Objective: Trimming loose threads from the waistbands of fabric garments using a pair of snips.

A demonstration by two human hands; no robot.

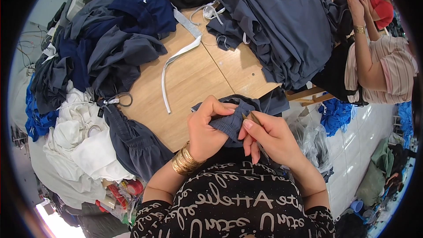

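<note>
At the near edge of the table, just in front of the wearer's chest, I see the left hand grasping the gathered band of a grey-blue garment, with the thumb along its upper side. Facing it, the right hand is closed on a small pointed tool, its brassy tip beside the band; whether tip and cloth touch, I cannot tell, nor whether the tool is snips or tweezers

The step in hand looks to me like fine work along that gathered edge. To do it well, I'd spread the ruching flat between the left thumb and fingers, keep the tip shallow and nearly parallel to the cloth so that it misses the elastic folds, and keep the left fingertips behind the point

Farther out, a white strip lies across the wood, and a large dark grey pile rises beyond to the right; I'd keep both away from the working elbows. Over on the left, a dark garment with a gathered waist hangs at the table's edge, next to white cloth. At the far right, a co-worker in a striped top stands well apart
</note>
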